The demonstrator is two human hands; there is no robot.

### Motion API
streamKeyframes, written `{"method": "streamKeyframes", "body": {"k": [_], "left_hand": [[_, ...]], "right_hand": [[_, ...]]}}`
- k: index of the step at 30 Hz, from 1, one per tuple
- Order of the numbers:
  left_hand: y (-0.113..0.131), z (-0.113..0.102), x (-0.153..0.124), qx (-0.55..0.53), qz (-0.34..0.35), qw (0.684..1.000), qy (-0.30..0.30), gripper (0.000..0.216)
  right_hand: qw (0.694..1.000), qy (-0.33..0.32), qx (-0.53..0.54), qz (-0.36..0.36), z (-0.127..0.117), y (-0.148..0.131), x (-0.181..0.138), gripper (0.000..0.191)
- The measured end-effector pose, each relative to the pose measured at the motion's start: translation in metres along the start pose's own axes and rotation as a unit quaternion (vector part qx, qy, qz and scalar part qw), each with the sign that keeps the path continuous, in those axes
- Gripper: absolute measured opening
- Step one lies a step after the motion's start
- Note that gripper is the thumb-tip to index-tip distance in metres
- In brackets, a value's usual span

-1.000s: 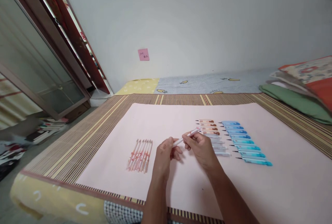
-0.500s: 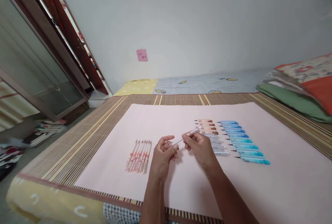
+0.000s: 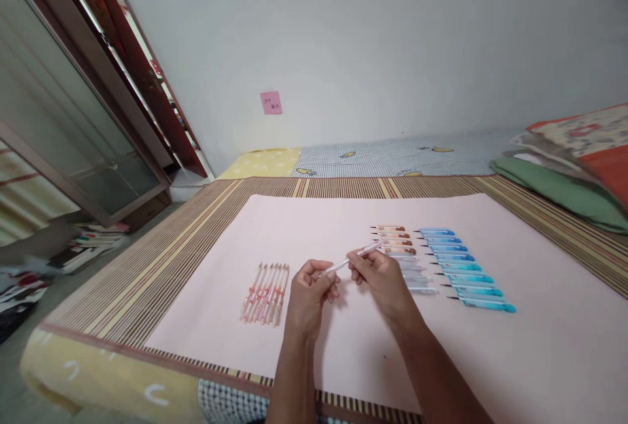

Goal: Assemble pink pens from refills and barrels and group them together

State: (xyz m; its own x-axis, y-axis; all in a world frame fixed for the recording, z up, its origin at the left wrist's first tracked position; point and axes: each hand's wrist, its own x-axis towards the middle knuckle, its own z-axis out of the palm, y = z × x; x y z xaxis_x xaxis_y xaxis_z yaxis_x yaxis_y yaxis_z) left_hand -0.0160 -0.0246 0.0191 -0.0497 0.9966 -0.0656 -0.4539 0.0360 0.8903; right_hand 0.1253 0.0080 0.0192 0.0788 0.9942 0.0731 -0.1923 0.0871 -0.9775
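The striped mat (image 3: 161, 247) spread wide under everything, and on it the big pink sheet (image 3: 314, 221) ran out beneath both hands. Off to the right of the right fingers lay the row of blue pens (image 3: 461, 267), well apart from them. Much nearer, just beyond those same fingers, sat the shorter row of brown and clear pens (image 3: 398, 245). Away to the left of the left fingers lay the bundle of thin refills (image 3: 266, 284), untouched.

The left hand (image 3: 309, 296) and the right hand (image 3: 385, 283) met over the sheet. Between them was one slim white pen (image 3: 354, 258), off the sheet and slanting up to the right. The left fingers (image 3: 328, 275) were closed in a pinch on its lower end. The right fingers (image 3: 357, 265) were pinched round its middle, and its far end poked out past them toward the brown row.

Against a second ago, little had changed. Both hands stayed on the pen, it kept the same slant, and the rows and the bundle had not shifted.
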Motion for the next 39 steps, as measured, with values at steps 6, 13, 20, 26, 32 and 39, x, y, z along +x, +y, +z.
{"method": "streamKeyframes", "body": {"k": [6, 13, 20, 26, 32, 39], "left_hand": [[-0.007, -0.003, 0.001, 0.039, -0.049, 0.997, 0.041, 0.059], [-0.004, -0.005, 0.003, 0.029, -0.065, 0.996, 0.055, 0.058], [-0.001, -0.013, 0.003, -0.004, -0.085, 0.994, 0.067, 0.050], [0.001, -0.017, 0.005, -0.112, -0.068, 0.987, 0.088, 0.042], [0.002, -0.019, 0.005, -0.177, -0.043, 0.980, 0.078, 0.040], [0.001, -0.023, 0.006, -0.176, -0.042, 0.981, 0.065, 0.038]], "right_hand": [[1.000, -0.013, 0.024, 0.001, 0.001, -0.002, -0.003, 0.042], [0.993, 0.026, 0.116, 0.023, 0.001, -0.003, -0.004, 0.039], [0.974, 0.067, 0.217, 0.028, -0.010, 0.005, 0.004, 0.033], [0.947, 0.035, 0.297, 0.113, -0.008, 0.018, 0.006, 0.027], [0.934, 0.009, 0.269, 0.234, 0.006, 0.041, -0.002, 0.025], [0.930, -0.021, 0.235, 0.283, 0.015, 0.062, -0.008, 0.024]]}}
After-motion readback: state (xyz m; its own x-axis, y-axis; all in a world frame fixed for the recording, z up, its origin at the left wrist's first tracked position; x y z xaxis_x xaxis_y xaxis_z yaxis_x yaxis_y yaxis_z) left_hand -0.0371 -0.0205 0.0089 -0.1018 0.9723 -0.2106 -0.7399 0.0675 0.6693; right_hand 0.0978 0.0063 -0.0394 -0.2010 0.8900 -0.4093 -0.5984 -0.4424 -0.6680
